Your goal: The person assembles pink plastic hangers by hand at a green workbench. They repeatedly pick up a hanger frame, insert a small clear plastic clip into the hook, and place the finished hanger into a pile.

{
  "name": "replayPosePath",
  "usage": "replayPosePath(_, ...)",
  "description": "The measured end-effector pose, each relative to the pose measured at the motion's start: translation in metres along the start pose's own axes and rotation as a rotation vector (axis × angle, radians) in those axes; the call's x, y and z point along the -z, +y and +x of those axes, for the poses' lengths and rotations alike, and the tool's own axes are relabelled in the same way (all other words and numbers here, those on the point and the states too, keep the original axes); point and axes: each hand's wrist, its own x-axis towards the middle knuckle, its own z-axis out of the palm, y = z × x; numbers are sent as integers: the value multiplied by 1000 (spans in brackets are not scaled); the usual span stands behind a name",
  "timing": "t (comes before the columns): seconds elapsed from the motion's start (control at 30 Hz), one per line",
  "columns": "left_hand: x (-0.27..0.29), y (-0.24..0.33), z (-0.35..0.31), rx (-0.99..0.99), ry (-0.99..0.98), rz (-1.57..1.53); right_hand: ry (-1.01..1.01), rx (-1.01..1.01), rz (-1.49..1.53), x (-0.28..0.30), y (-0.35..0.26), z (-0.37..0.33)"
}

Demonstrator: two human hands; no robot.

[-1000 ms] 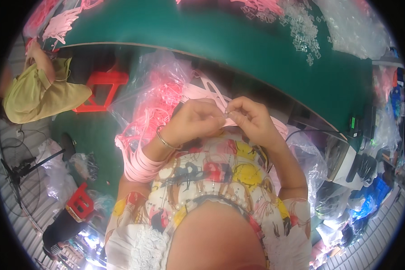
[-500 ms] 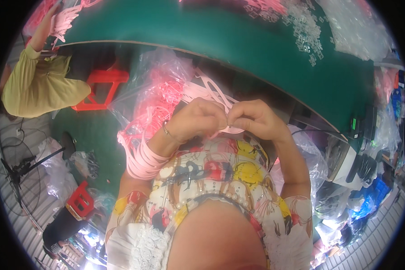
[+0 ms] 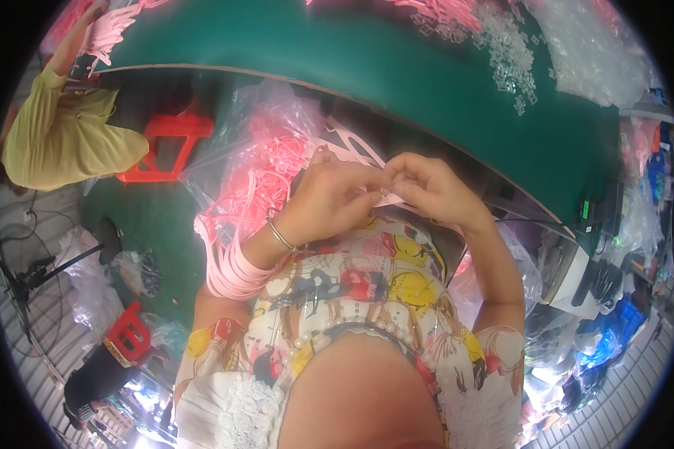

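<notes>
My left hand (image 3: pixel 333 191) and my right hand (image 3: pixel 433 188) meet in front of my belly, fingertips almost touching. Both are closed in a pinch on a thin pale pink strap (image 3: pixel 391 200); the exact spot they grip is partly hidden by the fingers. More pale pink straps (image 3: pixel 359 150) stretch out just beyond my hands, under the table edge. A thick bundle of pink strap loops (image 3: pixel 236 269) hangs around my left forearm, below a bracelet (image 3: pixel 278 233).
The green table (image 3: pixel 352 67) curves ahead, holding small clear buckles (image 3: pixel 505 63), pink straps (image 3: pixel 445 11) and a clear plastic bag (image 3: pixel 588 56). A bag of tangled pink straps (image 3: pixel 269 176) lies left of my hands. Far left, a person in yellow-green (image 3: pixel 67 142) sits beside a red stool (image 3: pixel 176 146).
My left hand has turned, its back now more upward and fingers stretched toward the right hand. The right hand has tilted and its fingers have shifted. The strap between them shows less.
</notes>
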Motion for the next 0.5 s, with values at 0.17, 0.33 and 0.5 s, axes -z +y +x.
replayPosePath(0.17,1,-9,-1,-52,-13,32,-194,-65,-150,10,-10,-1)
replayPosePath(0.33,-6,-14,1,-122,138,-40,-73,-74,-84,2,-17,-1)
replayPosePath(0.5,-3,-10,1,-102,149,53,18,83,-86,-1,-10,0)
